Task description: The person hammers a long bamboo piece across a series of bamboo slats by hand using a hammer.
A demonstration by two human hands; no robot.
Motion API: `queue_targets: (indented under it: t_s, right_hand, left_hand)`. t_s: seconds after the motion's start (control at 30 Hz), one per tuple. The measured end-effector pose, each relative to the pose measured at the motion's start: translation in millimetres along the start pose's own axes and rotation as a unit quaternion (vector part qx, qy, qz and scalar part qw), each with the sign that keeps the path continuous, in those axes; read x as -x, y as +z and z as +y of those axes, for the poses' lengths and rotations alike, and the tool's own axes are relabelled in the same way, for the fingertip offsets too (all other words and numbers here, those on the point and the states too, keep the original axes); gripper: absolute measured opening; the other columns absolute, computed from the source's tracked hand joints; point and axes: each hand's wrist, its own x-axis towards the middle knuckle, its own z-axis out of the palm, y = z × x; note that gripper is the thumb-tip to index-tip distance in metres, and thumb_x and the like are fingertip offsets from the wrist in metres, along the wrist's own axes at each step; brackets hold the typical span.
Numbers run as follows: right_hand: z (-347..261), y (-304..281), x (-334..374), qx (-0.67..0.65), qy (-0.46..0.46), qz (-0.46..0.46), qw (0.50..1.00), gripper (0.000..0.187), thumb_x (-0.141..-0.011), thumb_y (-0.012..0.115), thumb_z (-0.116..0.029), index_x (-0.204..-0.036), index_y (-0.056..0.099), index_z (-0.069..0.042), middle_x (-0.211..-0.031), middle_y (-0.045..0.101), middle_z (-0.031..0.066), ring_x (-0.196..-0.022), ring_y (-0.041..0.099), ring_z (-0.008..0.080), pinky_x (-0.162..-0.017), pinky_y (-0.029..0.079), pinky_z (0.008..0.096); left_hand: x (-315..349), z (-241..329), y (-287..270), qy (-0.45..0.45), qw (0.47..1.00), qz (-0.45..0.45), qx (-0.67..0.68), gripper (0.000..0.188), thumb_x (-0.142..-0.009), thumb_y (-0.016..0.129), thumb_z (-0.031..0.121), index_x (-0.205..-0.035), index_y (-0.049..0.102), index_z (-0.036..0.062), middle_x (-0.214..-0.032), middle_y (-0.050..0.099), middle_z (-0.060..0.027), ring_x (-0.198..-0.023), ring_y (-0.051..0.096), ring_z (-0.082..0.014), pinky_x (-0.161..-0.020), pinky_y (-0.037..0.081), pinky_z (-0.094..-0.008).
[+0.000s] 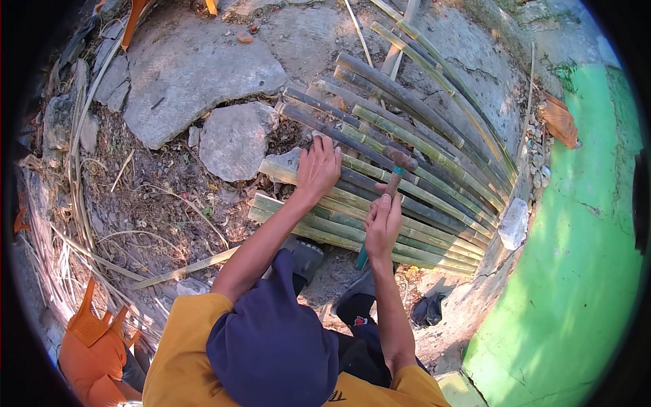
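Split bamboo strips [413,230], green and dark brown, lie side by side in a fan, narrowing toward the right. My left hand [319,166] bears down on their left part, its fingers curled over a bamboo strip; the fingertips are partly hidden. My right hand [384,220] grips a hammer around its handle, above the middle of the strips. The hammer has a rusty brown head [400,158] and a teal handle whose end shows below my hand. The head points away from me and appears raised over the strips.
Broken concrete slabs [196,74] and a flat stone [237,139] lie at the far left. A green-painted surface [563,271] runs along the right, with a white stone [514,224] beside it. An orange plastic chair [95,346] stands lower left. Loose bamboo shavings [68,271] litter the ground.
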Motion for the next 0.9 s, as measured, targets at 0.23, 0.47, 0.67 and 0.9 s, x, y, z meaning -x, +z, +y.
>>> queue_targets:
  t_s: [0.23,0.47,0.67,0.9]
  right_hand:
    - [5.6,-3.2,-4.7,0.049,0.022,-0.006,0.999,0.031,-0.114,0.045,-0.027,-0.125,0.062,-0.003,-0.067,0.051,0.0012,-0.056,0.047,0.0088,-0.052,0.036,0.0302]
    - [51.6,-15.8,4.9,0.121,0.054,-0.030,0.991,0.030,-0.113,0.048,-0.026,-0.120,0.064,-0.002,-0.068,0.055,0.0047,-0.058,0.052,0.0149,-0.057,0.041,0.0360]
    - [65.3,-20.0,13.0,0.077,0.038,-0.031,0.996,0.026,-0.114,0.048,-0.026,-0.123,0.061,-0.005,-0.069,0.047,-0.0057,-0.054,0.041,0.0016,-0.047,0.031,0.0241]
    - [60.5,-18.9,10.3,0.093,0.013,-0.031,0.995,0.025,-0.114,0.049,-0.026,-0.122,0.061,-0.006,-0.070,0.047,-0.0057,-0.054,0.040,0.0015,-0.048,0.031,0.0237]
  left_hand:
    - [-1.9,-1.8,-0.6,-0.007,1.000,-0.010,0.015,0.025,-0.108,0.049,0.027,-0.115,0.048,0.0026,-0.112,0.058,-0.0254,-0.092,0.064,-0.0436,-0.081,0.045,-0.0547]
    - [-1.3,-6.2,-16.4,0.015,0.994,0.006,0.105,0.023,-0.104,0.059,0.024,-0.108,0.054,0.0024,-0.106,0.060,-0.0203,-0.090,0.064,-0.0400,-0.081,0.047,-0.0506]
    - [-0.4,-4.0,-27.6,0.009,0.980,0.048,0.191,0.031,-0.097,0.073,0.023,-0.112,0.058,0.0003,-0.105,0.062,-0.0200,-0.089,0.062,-0.0401,-0.085,0.047,-0.0501]
    - [-8.3,-5.0,-22.8,-0.077,0.967,-0.042,0.240,0.028,-0.096,0.072,0.017,-0.107,0.057,-0.0032,-0.098,0.062,-0.0221,-0.090,0.063,-0.0426,-0.083,0.051,-0.0505]
